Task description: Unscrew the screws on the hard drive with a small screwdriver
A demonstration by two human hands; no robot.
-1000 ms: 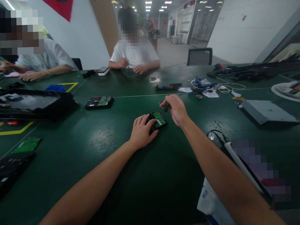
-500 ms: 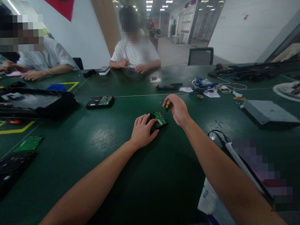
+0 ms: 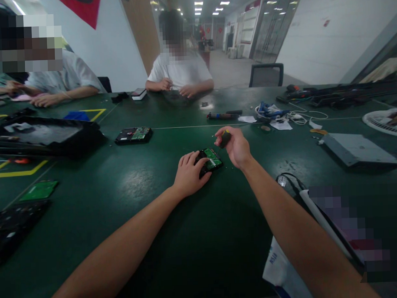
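A black hard drive with a green circuit board (image 3: pixel 212 159) lies on the dark green table (image 3: pixel 161 198) in front of me. My left hand (image 3: pixel 188 173) rests on its near left side, fingers curled over the edge and holding it down. Just above the drive's far right corner, my right hand (image 3: pixel 235 145) is closed around a small screwdriver (image 3: pixel 224 138) with a black and yellow handle, its tip pointing down toward the board.
A second hard drive (image 3: pixel 133 135) lies further left. A black tray (image 3: pixel 38 137) and a green board (image 3: pixel 39 190) are at the left. Cables and tools (image 3: pixel 275 112) and a grey box (image 3: pixel 358 150) sit at the right. Two people sit across the table.
My right hand has shifted slightly and turned the screwdriver in its fingers over the drive. My left hand has stayed on the drive.
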